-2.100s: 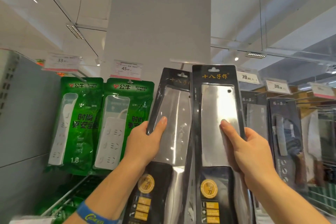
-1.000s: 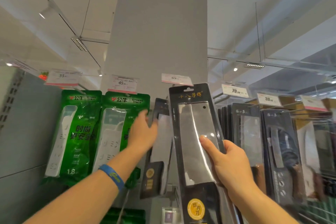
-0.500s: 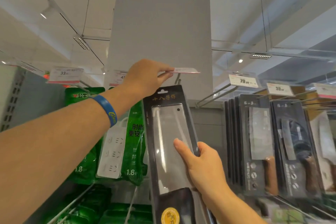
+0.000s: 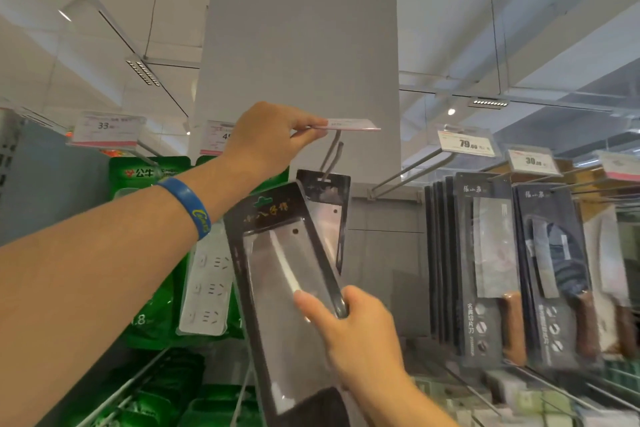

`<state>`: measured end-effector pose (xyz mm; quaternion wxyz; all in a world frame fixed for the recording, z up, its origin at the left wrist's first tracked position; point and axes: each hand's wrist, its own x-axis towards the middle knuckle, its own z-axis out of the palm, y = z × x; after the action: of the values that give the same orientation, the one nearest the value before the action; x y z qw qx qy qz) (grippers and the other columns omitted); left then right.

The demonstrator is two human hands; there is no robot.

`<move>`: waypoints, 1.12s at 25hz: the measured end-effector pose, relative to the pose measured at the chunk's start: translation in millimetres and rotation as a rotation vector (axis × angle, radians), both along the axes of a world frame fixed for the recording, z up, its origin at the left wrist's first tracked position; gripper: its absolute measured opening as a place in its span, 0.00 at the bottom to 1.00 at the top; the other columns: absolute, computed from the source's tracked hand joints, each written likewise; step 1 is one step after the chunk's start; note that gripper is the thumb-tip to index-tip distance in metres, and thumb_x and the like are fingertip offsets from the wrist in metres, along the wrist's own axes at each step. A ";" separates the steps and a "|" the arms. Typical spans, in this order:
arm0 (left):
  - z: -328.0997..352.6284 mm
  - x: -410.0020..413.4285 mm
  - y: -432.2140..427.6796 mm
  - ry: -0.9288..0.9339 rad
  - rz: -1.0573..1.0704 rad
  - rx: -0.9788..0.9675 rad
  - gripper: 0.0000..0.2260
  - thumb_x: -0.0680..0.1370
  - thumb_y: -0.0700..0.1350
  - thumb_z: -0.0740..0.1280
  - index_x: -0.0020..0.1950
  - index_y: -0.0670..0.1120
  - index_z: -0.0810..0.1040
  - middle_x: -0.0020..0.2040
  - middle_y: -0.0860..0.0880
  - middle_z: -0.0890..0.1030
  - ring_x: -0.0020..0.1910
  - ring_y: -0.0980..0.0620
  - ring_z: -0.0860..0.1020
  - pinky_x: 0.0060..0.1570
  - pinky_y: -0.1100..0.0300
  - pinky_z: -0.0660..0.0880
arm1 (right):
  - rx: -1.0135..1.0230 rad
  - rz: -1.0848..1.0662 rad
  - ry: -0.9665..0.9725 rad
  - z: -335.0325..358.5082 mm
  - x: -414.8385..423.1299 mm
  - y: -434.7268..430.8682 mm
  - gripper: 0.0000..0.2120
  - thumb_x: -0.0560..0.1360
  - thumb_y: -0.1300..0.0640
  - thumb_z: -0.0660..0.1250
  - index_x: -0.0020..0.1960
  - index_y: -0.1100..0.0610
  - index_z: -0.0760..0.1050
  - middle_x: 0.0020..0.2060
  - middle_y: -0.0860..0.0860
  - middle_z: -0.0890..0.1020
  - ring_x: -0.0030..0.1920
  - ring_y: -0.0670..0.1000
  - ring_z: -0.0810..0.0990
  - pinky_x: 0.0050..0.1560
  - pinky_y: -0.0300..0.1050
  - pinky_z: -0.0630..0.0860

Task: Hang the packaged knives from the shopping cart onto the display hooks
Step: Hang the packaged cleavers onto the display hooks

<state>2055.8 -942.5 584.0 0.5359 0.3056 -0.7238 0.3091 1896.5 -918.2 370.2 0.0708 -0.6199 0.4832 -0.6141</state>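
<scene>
Black card on the front pack (image 4: 277, 270), gold lettering up top, a clear window, a dull silver blade with a bright white streak. Behind it the hung pack (image 4: 327, 215): black header, pale grey blade. There's the wristband (image 4: 188, 206), blue with yellow script. Overhead the tag (image 4: 353, 124), white with a pink edge. Over left, green packs (image 4: 149, 177), white characters, white strips (image 4: 204, 288) inside. Over right, dark packs (image 4: 485, 253), white characters, brown handles (image 4: 514, 322). And the price labels (image 4: 465, 144): white, black numerals, pink bottom strip. Plain grey on the pillar (image 4: 301, 45).

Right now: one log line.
left hand: pinches white price tag | right hand: grips black clear-fronted cleaver pack | hook: bears second pack
</scene>
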 end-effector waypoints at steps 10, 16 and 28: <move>10.7 2.0 4.4 -0.053 0.012 -0.001 0.15 0.81 0.59 0.64 0.62 0.55 0.84 0.53 0.52 0.86 0.52 0.50 0.81 0.55 0.49 0.77 | -0.109 0.067 -0.279 37.3 -25.2 -0.8 0.35 0.69 0.32 0.72 0.39 0.66 0.68 0.33 0.63 0.75 0.32 0.51 0.70 0.34 0.51 0.68; 17.7 0.5 0.4 -0.037 -0.100 0.046 0.15 0.80 0.60 0.66 0.57 0.53 0.85 0.48 0.56 0.84 0.47 0.56 0.78 0.52 0.54 0.76 | 0.066 0.175 -0.341 38.2 -21.2 -10.2 0.31 0.67 0.27 0.71 0.49 0.51 0.64 0.45 0.51 0.73 0.44 0.52 0.72 0.40 0.45 0.68; 19.5 0.1 -6.4 -0.038 -0.128 0.085 0.14 0.79 0.60 0.67 0.54 0.53 0.83 0.48 0.56 0.81 0.48 0.58 0.76 0.55 0.53 0.76 | 0.065 0.212 -0.314 30.9 7.4 -5.2 0.35 0.68 0.30 0.73 0.47 0.65 0.75 0.44 0.63 0.83 0.42 0.62 0.83 0.46 0.62 0.81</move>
<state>2055.9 -948.9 603.5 0.5271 0.2754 -0.7644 0.2490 1903.9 -923.4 401.1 0.2297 -0.5613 0.4177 -0.6765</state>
